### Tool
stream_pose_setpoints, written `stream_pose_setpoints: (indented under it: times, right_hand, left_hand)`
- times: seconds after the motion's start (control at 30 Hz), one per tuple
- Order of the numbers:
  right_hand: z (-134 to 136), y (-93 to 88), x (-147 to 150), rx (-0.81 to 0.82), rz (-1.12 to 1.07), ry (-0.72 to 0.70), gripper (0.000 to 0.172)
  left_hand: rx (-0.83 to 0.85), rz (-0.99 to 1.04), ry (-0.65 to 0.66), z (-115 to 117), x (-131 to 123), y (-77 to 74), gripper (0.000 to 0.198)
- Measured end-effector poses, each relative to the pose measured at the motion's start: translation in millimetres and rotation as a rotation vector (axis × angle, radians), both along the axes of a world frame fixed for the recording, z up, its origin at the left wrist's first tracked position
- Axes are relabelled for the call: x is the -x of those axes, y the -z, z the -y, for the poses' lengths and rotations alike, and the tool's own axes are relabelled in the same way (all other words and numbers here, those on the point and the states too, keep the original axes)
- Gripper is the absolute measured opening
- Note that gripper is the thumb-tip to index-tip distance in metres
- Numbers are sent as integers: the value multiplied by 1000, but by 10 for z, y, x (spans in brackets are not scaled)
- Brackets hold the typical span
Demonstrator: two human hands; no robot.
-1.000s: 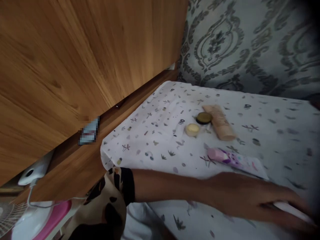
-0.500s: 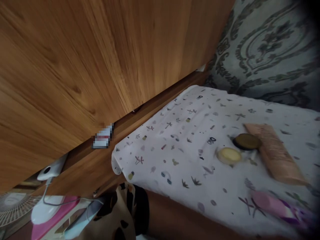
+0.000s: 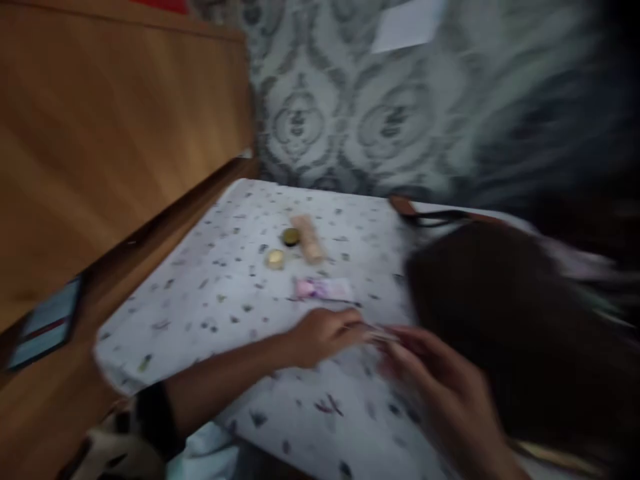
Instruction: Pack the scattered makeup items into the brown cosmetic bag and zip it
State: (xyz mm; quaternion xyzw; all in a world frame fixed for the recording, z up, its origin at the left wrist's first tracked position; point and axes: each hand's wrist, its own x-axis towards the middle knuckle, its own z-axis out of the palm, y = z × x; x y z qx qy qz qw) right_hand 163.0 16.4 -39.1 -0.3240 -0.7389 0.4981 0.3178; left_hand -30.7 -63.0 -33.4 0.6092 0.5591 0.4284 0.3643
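My left hand (image 3: 320,337) is closed in a pinch, reaching in over the bed-like surface with the patterned white sheet (image 3: 190,313). My right hand (image 3: 445,380) meets it from the right, its fingers also pinched. Between the fingertips is a small, thin, light-coloured thing (image 3: 381,335), too blurred to name. Just beyond my left hand lies a pink, purple and white tube (image 3: 324,289). Farther back are a peach-coloured tube (image 3: 308,239), a round pot with a dark olive top (image 3: 291,237) and a small pale yellow round pot (image 3: 275,259).
On the right a large dark brown bag (image 3: 480,313) with a strap lies on the sheet. A wooden panel (image 3: 125,127) borders the left, with a phone-like device (image 3: 47,323) on its ledge. Patterned wallpaper (image 3: 340,113) covers the wall behind.
The view has swung right and drawn back, bringing the bag and both hands into sight. Earlier only my left forearm showed; the tubes and pots now appear smaller and farther left.
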Motion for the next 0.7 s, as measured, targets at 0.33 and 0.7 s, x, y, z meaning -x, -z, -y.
stream_pose_setpoints:
  times: [0.33, 0.7]
  right_hand:
    - [10, -320, -249, -670, -86, -141, 23]
    - [14, -930, -1003, -929, -44, 140, 23]
  left_hand:
    - [63, 465, 55, -68, -229, -147, 42]
    - [139, 670, 133, -253, -627, -89, 51]
